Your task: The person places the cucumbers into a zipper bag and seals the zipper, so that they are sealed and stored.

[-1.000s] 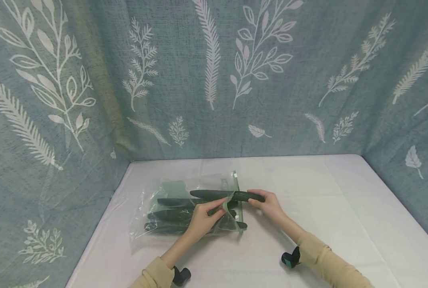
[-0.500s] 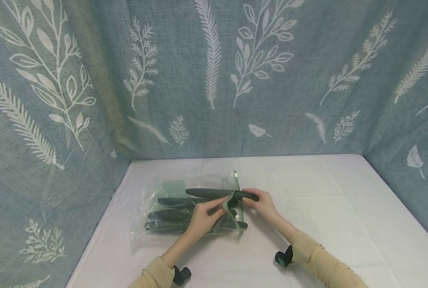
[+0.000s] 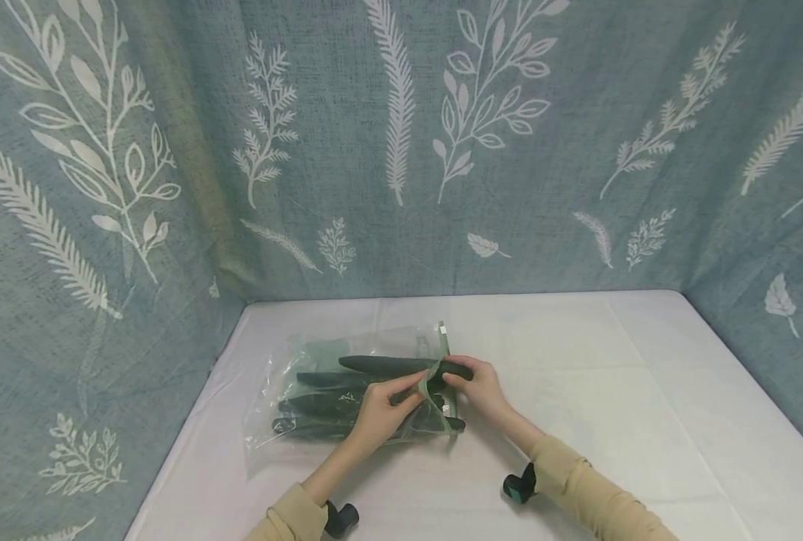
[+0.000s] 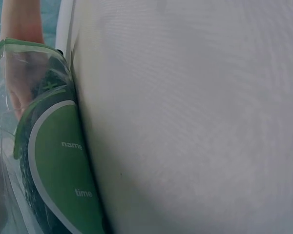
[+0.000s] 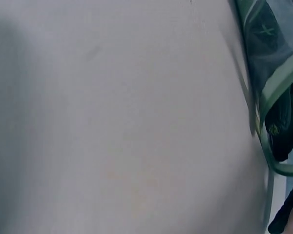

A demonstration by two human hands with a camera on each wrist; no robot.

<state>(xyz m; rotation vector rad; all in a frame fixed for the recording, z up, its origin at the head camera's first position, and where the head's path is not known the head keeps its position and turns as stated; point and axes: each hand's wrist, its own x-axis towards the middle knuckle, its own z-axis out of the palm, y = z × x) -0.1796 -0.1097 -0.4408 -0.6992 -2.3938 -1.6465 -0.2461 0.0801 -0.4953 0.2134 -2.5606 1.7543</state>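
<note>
A clear zip bag (image 3: 394,340) with a green opening edge lies on the table, mouth to the right, several dark green cucumbers (image 3: 320,404) inside. My left hand (image 3: 377,409) pinches the near edge of the bag's mouth and holds it up. With fingers and thumb, my right hand (image 3: 480,385) grips the right end of another cucumber (image 3: 381,365), which lies lengthwise through the mouth, mostly inside. In the left wrist view, a green printed label (image 4: 63,165) shows on the bag. The right wrist view catches the green rim (image 5: 278,85) standing open around cucumber ends (image 5: 283,117).
A white cloth covers the table (image 3: 611,406). Behind and along both sides hangs a blue-green curtain (image 3: 347,150) with white leaf prints. Dark wrist cameras (image 3: 342,520) sit at both sleeves.
My right hand has moved left, sliding the cucumber further into the bag. The left hand and the bag have stayed almost where they were.
</note>
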